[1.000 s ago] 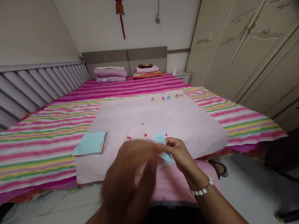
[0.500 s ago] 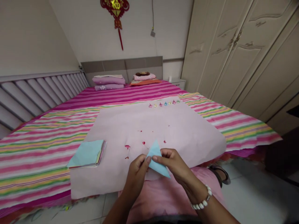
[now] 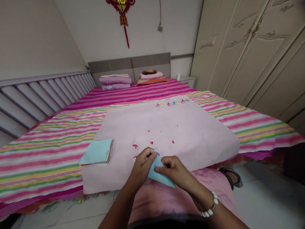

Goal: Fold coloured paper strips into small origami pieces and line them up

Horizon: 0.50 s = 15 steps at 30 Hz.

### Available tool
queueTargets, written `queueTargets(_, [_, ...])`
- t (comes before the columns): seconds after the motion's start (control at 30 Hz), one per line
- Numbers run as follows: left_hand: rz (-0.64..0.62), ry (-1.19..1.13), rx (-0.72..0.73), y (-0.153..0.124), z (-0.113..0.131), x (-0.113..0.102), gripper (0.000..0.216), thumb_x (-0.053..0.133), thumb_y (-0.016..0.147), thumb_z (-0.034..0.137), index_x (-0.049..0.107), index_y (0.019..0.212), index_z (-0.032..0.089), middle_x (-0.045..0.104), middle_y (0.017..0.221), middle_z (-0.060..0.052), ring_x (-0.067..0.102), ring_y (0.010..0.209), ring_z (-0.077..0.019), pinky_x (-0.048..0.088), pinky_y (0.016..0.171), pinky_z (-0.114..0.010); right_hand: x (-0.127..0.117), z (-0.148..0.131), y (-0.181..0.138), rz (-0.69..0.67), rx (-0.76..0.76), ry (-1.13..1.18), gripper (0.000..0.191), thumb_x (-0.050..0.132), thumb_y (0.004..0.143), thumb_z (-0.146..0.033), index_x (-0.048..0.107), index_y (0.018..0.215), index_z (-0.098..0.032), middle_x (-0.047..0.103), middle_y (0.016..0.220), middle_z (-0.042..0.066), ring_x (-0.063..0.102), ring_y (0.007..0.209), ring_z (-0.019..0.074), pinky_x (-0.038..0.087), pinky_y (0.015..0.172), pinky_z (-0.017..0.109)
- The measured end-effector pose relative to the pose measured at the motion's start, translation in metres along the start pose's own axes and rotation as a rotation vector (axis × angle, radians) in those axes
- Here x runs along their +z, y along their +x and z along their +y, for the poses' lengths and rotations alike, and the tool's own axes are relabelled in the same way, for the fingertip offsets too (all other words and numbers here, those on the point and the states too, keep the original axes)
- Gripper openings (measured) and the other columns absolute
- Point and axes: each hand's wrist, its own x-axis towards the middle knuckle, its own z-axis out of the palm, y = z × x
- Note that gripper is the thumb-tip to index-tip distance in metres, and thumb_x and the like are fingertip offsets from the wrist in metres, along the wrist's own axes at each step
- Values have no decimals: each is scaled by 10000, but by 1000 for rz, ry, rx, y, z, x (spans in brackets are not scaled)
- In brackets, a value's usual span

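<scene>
My left hand point(image 3: 141, 167) and my right hand point(image 3: 175, 171) both pinch a light blue folded paper point(image 3: 159, 173), held just in front of the bed's near edge over my pink lap. The paper is folded into a pointed, triangular shape. My left fingers close on its upper tip, my right fingers press its middle. A bead bracelet point(image 3: 210, 208) circles my right wrist. A stack of coloured paper squares point(image 3: 97, 151), light blue on top, lies on the bed to the left of my hands.
A pale pink sheet point(image 3: 166, 127) covers the striped bedspread point(image 3: 47, 143). A row of several small folded paper figures point(image 3: 172, 102) sits at its far edge. Folded pillows point(image 3: 115, 82) lie by the headboard. A cream wardrobe point(image 3: 250, 54) stands at right. A dark shoe point(image 3: 232, 178) lies on the floor.
My left hand, blurred and raised a second ago, has come down onto the blue paper. The paper has dropped lower and its tip is now covered by my left fingers.
</scene>
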Motion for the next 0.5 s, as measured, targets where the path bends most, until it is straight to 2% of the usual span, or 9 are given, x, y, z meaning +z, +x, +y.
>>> queueTargets(0.1, [134,-25,6,5,3,-3,239,547,835,378,609,721,177,567,689,6,480,644,-138,384,603,-242,3,1,-2,20,-5,-48,392,660,659,-371,336,500,-216,297,498,-67,276,478,84,194,438,228])
queueTargets(0.2, [250,-19,-18,3,0,-6,244,550,836,390,652,796,172,632,772,-17,509,657,-134,418,642,-250,-1,0,-1,113,-35,-100,421,652,670,-369,300,490,-224,265,497,-68,260,476,86,184,437,232])
queueTargets(0.27, [211,-13,-80,-1,-5,-6,280,584,812,396,659,953,165,657,858,-34,497,581,-113,426,598,-259,-6,0,0,201,-62,-117,419,645,680,-379,302,493,-225,260,498,-67,259,478,89,191,438,233])
queueTargets(0.33, [109,-53,-143,-7,-10,-4,367,606,792,381,631,1081,154,665,855,-41,493,522,-104,427,557,-266,-9,-1,2,266,-82,-139,397,636,691,-378,328,495,-222,273,499,-64,268,480,92,200,440,234])
queueTargets(0.4, [8,-98,-148,-12,-13,-1,356,603,796,351,641,1082,143,652,735,-25,534,559,-130,431,575,-270,-8,-2,2,308,-100,-163,377,632,697,-368,354,491,-216,292,499,-60,280,481,94,206,442,234])
queueTargets(0.5, [-35,-148,-125,-15,-15,1,258,603,799,314,689,976,148,597,617,1,547,623,-149,417,604,-260,-5,-6,-1,322,-129,-156,338,644,704,-385,444,504,-199,350,499,-52,312,487,101,231,448,237])
